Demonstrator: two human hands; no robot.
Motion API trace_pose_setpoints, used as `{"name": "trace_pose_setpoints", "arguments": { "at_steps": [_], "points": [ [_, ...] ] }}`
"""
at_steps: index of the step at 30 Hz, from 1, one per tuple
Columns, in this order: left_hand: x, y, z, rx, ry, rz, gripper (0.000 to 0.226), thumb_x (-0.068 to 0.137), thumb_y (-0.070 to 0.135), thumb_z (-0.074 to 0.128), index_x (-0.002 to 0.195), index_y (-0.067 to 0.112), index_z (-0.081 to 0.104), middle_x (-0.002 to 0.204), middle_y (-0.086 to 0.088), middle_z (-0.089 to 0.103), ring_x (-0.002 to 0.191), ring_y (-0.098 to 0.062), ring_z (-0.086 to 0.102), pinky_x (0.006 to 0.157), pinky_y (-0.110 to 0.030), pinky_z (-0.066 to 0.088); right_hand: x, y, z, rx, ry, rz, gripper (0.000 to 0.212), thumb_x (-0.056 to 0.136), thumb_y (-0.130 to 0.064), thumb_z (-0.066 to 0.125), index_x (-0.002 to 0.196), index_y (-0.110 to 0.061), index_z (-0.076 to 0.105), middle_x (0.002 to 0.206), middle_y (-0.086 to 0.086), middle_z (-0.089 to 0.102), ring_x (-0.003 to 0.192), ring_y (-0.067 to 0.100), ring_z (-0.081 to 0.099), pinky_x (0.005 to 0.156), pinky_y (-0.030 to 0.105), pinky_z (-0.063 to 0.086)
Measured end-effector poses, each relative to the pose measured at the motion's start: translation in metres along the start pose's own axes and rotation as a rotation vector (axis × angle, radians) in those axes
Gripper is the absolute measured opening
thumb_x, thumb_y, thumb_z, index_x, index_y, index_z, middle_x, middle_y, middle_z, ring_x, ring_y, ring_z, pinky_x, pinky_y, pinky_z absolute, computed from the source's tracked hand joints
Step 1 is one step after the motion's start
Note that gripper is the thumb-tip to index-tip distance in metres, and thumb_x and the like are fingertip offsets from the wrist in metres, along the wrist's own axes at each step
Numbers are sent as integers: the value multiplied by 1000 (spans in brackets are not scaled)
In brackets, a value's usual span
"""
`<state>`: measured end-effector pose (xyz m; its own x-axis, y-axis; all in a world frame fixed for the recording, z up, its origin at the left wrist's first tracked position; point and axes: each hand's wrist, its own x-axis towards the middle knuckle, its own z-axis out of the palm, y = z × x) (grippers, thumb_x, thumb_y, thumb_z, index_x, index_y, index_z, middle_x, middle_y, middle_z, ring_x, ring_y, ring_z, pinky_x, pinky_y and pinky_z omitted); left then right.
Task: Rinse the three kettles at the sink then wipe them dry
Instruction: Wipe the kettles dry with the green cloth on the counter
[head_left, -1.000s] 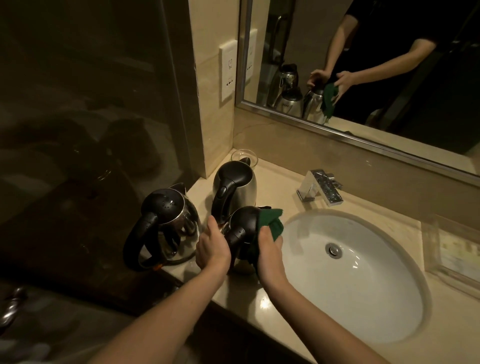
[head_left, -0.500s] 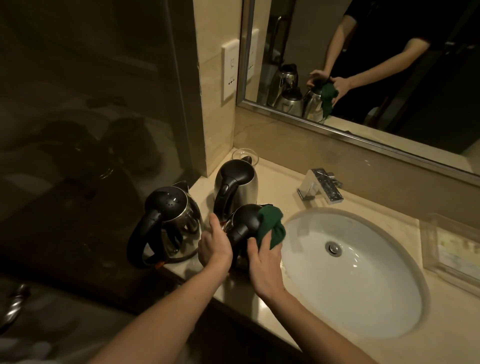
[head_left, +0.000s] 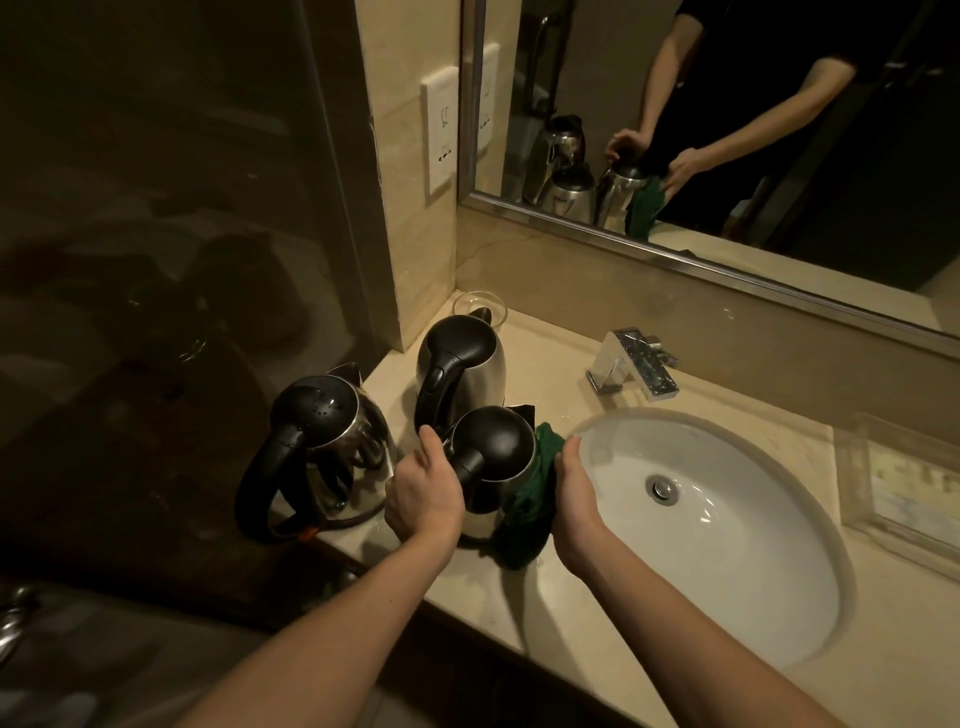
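Three steel kettles with black lids and handles stand on the counter left of the sink (head_left: 727, 545). One kettle (head_left: 317, 415) is at the far left and one (head_left: 462, 348) is at the back. The nearest kettle (head_left: 493, 447) stands upright between my hands. My left hand (head_left: 423, 488) grips its left side by the handle. My right hand (head_left: 576, 499) holds a dark green cloth (head_left: 530, 499) against the kettle's right side. Part of the cloth hangs down to the counter.
A chrome tap (head_left: 631, 364) stands behind the basin. A clear glass (head_left: 480, 304) sits in the corner behind the back kettle. A clear tray (head_left: 904, 478) lies at the right. The counter's front edge runs below my arms. A mirror (head_left: 727, 130) hangs above.
My right hand has slid the green cloth from the top of the kettle's lid down to its right side. My left hand has stayed on the kettle.
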<state>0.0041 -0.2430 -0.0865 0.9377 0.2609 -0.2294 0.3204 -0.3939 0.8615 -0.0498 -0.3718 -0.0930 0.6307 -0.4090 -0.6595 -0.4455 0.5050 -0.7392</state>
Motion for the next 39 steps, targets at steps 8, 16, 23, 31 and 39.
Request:
{"name": "trace_pose_setpoints", "arguments": {
  "at_steps": [8, 16, 23, 31, 39],
  "points": [
    [10, -2, -7, 16, -84, 50, 65, 101, 57, 33, 73, 8, 65, 73, -9, 64, 75, -22, 62, 77, -38, 48, 23, -6, -6, -76, 49, 48, 74, 90, -71, 27, 129, -14, 55, 125, 8, 58, 112, 22, 52, 102, 35, 33],
    [14, 2, -18, 15, -169, 90, 56, 102, 51, 37, 63, 13, 53, 65, -7, 55, 65, -21, 56, 62, -29, 40, 35, -21, -19, -62, -176, 135, 79, 92, -70, 14, 134, -14, 51, 112, 7, 63, 112, 26, 54, 97, 37, 32],
    [20, 6, -18, 32, -235, 129, 49, 103, 47, 39, 62, 23, 50, 65, -1, 51, 68, -18, 51, 68, -32, 36, 44, -37, -31, -91, -207, 60, 73, 96, -64, 13, 104, -13, 64, 95, 8, 72, 87, 19, 66, 69, 30, 48],
    [32, 6, -21, 87, -307, 172, 51, 104, 42, 40, 57, 22, 46, 62, 0, 46, 65, -17, 48, 67, -32, 32, 57, -24, -38, -200, -238, 103, 73, 93, -68, 18, 114, -15, 64, 110, 13, 70, 103, 29, 66, 97, 42, 45],
    [35, 5, -20, 153, -282, 202, 55, 104, 43, 38, 56, 18, 44, 59, -1, 47, 60, -15, 48, 59, -30, 34, 67, -39, -36, -292, -368, 98, 74, 95, -64, 12, 106, -16, 67, 102, 8, 74, 92, 21, 68, 74, 32, 47]
  ]
}}
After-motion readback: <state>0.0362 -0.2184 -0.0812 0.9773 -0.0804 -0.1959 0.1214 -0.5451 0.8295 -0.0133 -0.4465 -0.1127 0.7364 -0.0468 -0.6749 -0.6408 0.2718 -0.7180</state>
